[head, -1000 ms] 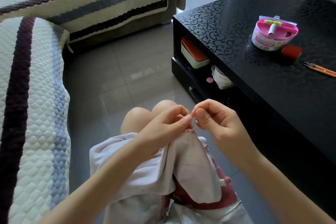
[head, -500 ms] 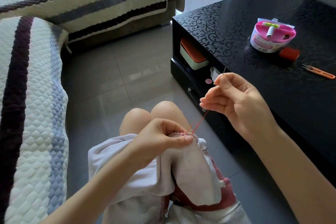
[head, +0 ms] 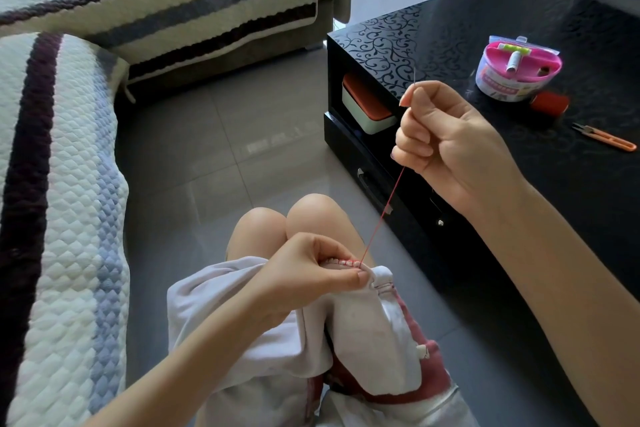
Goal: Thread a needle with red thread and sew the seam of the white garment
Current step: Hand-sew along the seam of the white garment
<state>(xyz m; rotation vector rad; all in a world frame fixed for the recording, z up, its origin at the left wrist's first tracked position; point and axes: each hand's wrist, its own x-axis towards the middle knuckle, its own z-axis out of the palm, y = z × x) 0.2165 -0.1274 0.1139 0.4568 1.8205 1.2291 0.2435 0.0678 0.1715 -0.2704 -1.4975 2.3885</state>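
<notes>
Head view: I am seeing two hands working above the lap. The right hand [head: 446, 146] is being held up high and out to the right, in front of the edge of the black table [head: 433, 42], fingers curled in, thumb and forefinger pinching the one needle [head: 414, 74], whose tip is poking up above the fingertips. One strand of red thread [head: 382, 215] is running in a straight line from that hand down to the seam [head: 341, 262]. The left hand [head: 311, 274] is sitting low by the knees, thumb and fingers pinching a fold of the one white garment [head: 363, 333] just beside where the thread is leaving the cloth; a short row of red stitches is showing there. On the table I am counting one pink sewing kit tub [head: 516, 73], one red spool [head: 550, 104] just beside it, and one pair of orange snips [head: 606, 137] lying apart to the right.
</notes>
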